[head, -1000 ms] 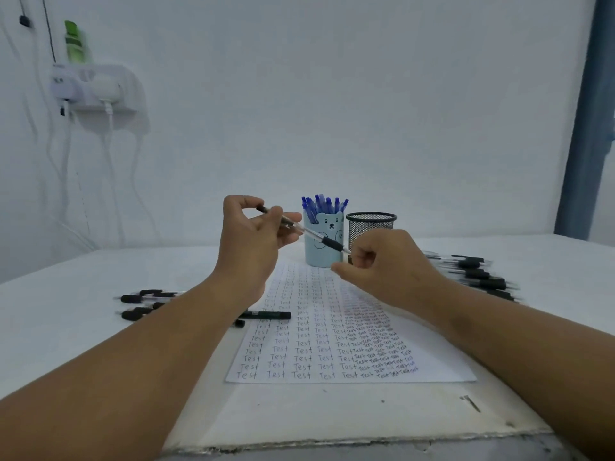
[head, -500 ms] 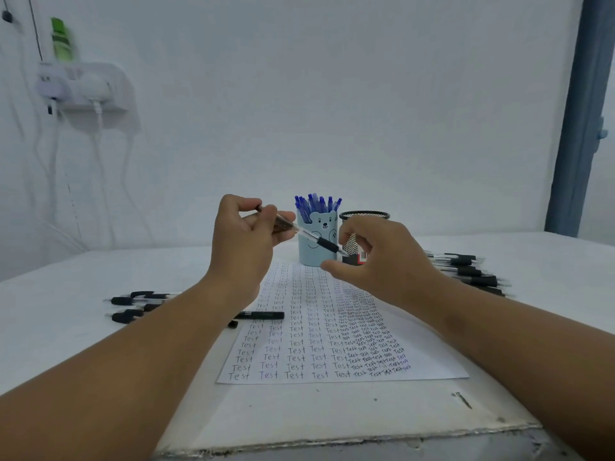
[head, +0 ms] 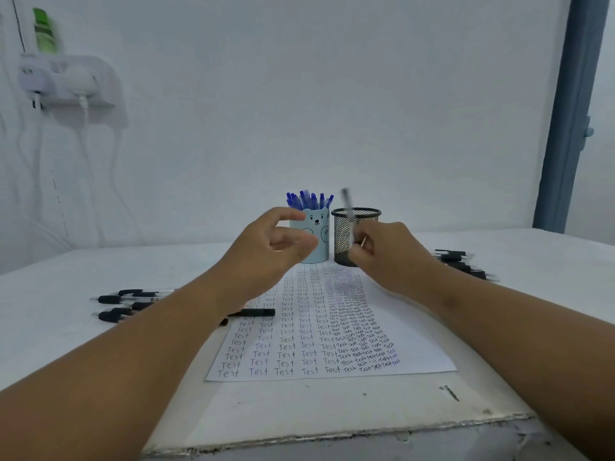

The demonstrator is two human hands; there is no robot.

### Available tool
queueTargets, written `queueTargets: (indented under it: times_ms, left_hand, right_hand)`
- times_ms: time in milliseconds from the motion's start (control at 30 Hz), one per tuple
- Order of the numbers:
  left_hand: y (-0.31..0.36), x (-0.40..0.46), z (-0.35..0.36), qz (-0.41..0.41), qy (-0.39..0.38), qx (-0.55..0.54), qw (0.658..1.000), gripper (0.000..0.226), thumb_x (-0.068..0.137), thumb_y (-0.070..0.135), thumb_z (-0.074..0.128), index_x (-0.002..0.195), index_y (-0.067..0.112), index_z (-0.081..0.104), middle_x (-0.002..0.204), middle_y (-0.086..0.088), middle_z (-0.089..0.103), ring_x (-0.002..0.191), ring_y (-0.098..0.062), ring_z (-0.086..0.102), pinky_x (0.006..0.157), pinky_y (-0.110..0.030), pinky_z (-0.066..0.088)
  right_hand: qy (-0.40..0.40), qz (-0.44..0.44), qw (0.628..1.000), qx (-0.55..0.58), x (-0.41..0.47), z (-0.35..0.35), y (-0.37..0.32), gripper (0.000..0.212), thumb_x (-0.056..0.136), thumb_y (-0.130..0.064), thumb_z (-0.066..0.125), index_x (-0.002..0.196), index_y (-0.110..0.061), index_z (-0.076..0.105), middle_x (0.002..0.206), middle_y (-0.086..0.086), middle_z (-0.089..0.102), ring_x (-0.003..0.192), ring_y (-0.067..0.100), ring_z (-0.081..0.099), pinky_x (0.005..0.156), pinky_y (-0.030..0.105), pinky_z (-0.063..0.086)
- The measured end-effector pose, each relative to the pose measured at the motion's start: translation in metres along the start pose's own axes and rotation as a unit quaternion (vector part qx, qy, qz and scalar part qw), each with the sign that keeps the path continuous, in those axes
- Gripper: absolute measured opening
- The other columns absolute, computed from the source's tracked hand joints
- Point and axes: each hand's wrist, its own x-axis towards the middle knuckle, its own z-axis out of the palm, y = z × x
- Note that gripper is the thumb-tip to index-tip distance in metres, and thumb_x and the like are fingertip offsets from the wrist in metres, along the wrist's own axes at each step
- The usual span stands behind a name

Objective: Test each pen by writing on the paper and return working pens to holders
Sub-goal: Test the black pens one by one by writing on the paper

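White wall backs a white table [head: 66, 344] on which a sheet of white paper [head: 416, 344] lies, filled with rows of the handwritten word "Test". At the far edge of that paper stand two holders, side by side and nearly touching: a pale blue cup with a bear face [head: 316, 241], packed with blue-capped pens [head: 307, 199], and, to its right, a black wire-mesh cup [head: 342, 234].

The right hand [head: 392, 257] hovers above the far right corner of the paper, just in front of the mesh cup, its fingers curled around the lower end of a clear-barrelled pen with a dark cap [head: 348, 211]. The pen stands nearly upright and motion-blurred, its top rising above the mesh cup's rim; whether its tip is inside the cup cannot be told.

The left hand [head: 269, 251] is raised above the far left part of the paper, in front of the bear cup, fingers loosely bent and spread, holding nothing.

Left of the paper lies a cluster of black-gripped pens [head: 126, 304], and one black pen [head: 254, 312] rests across the paper's left edge. Right of the paper, beyond the right forearm, lies another group of black pens [head: 456, 259]. High on the wall, far left of the paper, a white shelf [head: 73, 84] carries a green bottle [head: 45, 31].
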Motion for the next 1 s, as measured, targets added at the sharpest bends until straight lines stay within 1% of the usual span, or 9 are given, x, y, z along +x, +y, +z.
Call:
queueTargets:
  times_ms: [67, 133, 233, 300, 433, 600, 767, 867, 1000]
  left_hand:
    - [-0.006, 0.0, -0.007, 0.002, -0.021, 0.156, 0.988, 0.032, 0.088, 0.051, 0.068, 0.117, 0.04, 0.061, 0.105, 0.021, 0.072, 0.108, 0.006, 0.061, 0.096, -0.025, 0.046]
    - [-0.008, -0.001, -0.013, -0.032, -0.057, 0.259, 0.964, 0.025, 0.091, 0.054, 0.063, 0.11, 0.037, 0.067, 0.105, 0.027, 0.064, 0.111, 0.003, 0.056, 0.095, -0.026, 0.041]
    - [-0.01, -0.001, -0.019, -0.107, -0.097, 0.326, 0.934, 0.033, 0.091, 0.062, 0.058, 0.105, 0.036, 0.073, 0.116, 0.025, 0.058, 0.116, -0.002, 0.051, 0.098, -0.026, 0.034]
    - [-0.014, -0.001, -0.023, -0.118, -0.115, 0.333, 0.928, 0.03, 0.089, 0.063, 0.062, 0.101, 0.038, 0.074, 0.115, 0.025, 0.06, 0.116, -0.002, 0.053, 0.097, -0.027, 0.037]
    - [-0.017, 0.001, -0.024, -0.116, -0.117, 0.33, 0.929, 0.02, 0.088, 0.055, 0.069, 0.096, 0.039, 0.075, 0.105, 0.026, 0.058, 0.106, 0.004, 0.054, 0.088, -0.023, 0.036]
    - [-0.018, 0.002, -0.023, -0.118, -0.112, 0.316, 0.934, 0.017, 0.089, 0.05, 0.069, 0.097, 0.036, 0.076, 0.098, 0.028, 0.057, 0.096, 0.011, 0.051, 0.086, -0.022, 0.035]
    - [-0.018, 0.002, -0.024, -0.117, -0.112, 0.307, 0.938, 0.017, 0.09, 0.049, 0.069, 0.096, 0.035, 0.077, 0.094, 0.027, 0.058, 0.091, 0.011, 0.053, 0.073, -0.014, 0.035]
    - [-0.019, 0.002, -0.024, -0.115, -0.112, 0.307, 0.938, 0.016, 0.09, 0.049, 0.069, 0.096, 0.035, 0.077, 0.091, 0.027, 0.058, 0.089, 0.01, 0.054, 0.073, -0.015, 0.036]
    - [-0.019, 0.003, -0.024, -0.117, -0.111, 0.31, 0.937, 0.016, 0.09, 0.049, 0.069, 0.095, 0.036, 0.076, 0.09, 0.027, 0.057, 0.087, 0.01, 0.053, 0.077, -0.019, 0.036]
  right_hand:
    - [0.006, 0.088, 0.99, 0.111, 0.002, 0.002, 0.007, 0.023, 0.09, -0.022, 0.052, 0.08, -0.002, 0.059, 0.07, 0.016, 0.065, 0.06, 0.03, 0.058, 0.055, 0.039, 0.048]
    - [-0.01, 0.153, 0.961, 0.23, 0.001, 0.004, 0.012, 0.023, 0.086, -0.023, 0.054, 0.079, -0.002, 0.061, 0.067, 0.016, 0.063, 0.054, 0.023, 0.055, 0.052, 0.034, 0.043]
    - [-0.048, 0.162, 0.957, 0.235, 0.002, 0.006, 0.017, 0.022, 0.081, -0.02, 0.059, 0.072, 0.0, 0.061, 0.063, 0.012, 0.06, 0.053, 0.02, 0.05, 0.056, 0.033, 0.04]
    - [-0.057, 0.175, 0.957, 0.225, 0.003, 0.007, 0.017, 0.022, 0.083, -0.017, 0.06, 0.071, 0.001, 0.066, 0.063, 0.011, 0.065, 0.049, 0.019, 0.051, 0.052, 0.028, 0.041]
    - [-0.059, 0.161, 0.974, 0.152, 0.003, 0.008, 0.017, 0.029, 0.087, -0.021, 0.062, 0.061, -0.012, 0.071, 0.054, -0.004, 0.065, 0.043, 0.004, 0.052, 0.048, 0.018, 0.04]
    - [-0.059, 0.14, 0.984, 0.094, 0.005, 0.01, 0.018, 0.034, 0.09, -0.024, 0.061, 0.058, -0.017, 0.071, 0.069, -0.003, 0.07, 0.06, 0.008, 0.059, 0.053, 0.022, 0.04]
    - [-0.067, 0.135, 0.985, 0.088, 0.006, 0.011, 0.019, 0.033, 0.091, -0.023, 0.061, 0.061, -0.015, 0.072, 0.068, -0.001, 0.071, 0.059, 0.012, 0.061, 0.053, 0.023, 0.045]
    - [-0.073, 0.138, 0.984, 0.087, 0.005, 0.011, 0.019, 0.033, 0.091, -0.023, 0.061, 0.06, -0.016, 0.07, 0.065, -0.002, 0.07, 0.055, 0.011, 0.058, 0.052, 0.022, 0.043]
    - [-0.074, 0.134, 0.984, 0.094, 0.005, 0.011, 0.019, 0.032, 0.09, -0.022, 0.061, 0.062, -0.013, 0.072, 0.067, 0.002, 0.072, 0.053, 0.012, 0.057, 0.056, 0.025, 0.048]
